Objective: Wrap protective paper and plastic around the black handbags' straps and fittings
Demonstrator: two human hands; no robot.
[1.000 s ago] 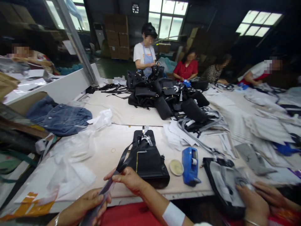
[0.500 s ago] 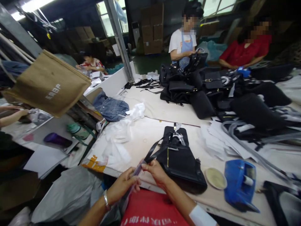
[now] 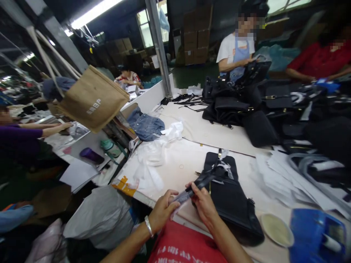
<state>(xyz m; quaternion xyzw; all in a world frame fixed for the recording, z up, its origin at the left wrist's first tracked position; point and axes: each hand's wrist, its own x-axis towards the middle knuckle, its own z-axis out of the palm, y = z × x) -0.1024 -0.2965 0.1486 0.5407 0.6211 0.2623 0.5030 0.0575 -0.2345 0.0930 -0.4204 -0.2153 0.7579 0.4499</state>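
Above the table's near edge, my left hand (image 3: 162, 212) is closed on a clear plastic sleeve (image 3: 181, 197). Beside it, my right hand (image 3: 203, 204) pinches the black strap (image 3: 201, 180) where it meets the sleeve's mouth. Dark strap shows through part of the plastic. The strap leads back to a black bag (image 3: 231, 208), which lies on the table just right of my hands. White wrapping and a metal buckle show at the bag's flap.
A blue tape dispenser (image 3: 309, 233) and a round pale dish (image 3: 277, 229) stand right of the bag. Paper sheets (image 3: 285, 179) lie behind them. Black bags (image 3: 260, 128) are heaped farther back, near two co-workers. Denim cloth (image 3: 148, 126) and white plastic (image 3: 149, 157) lie at left.
My view has turned left, so the scene sits farther right. The strap between my hands and the bag looks straighter, and the sleeve has been raised to lie more level.
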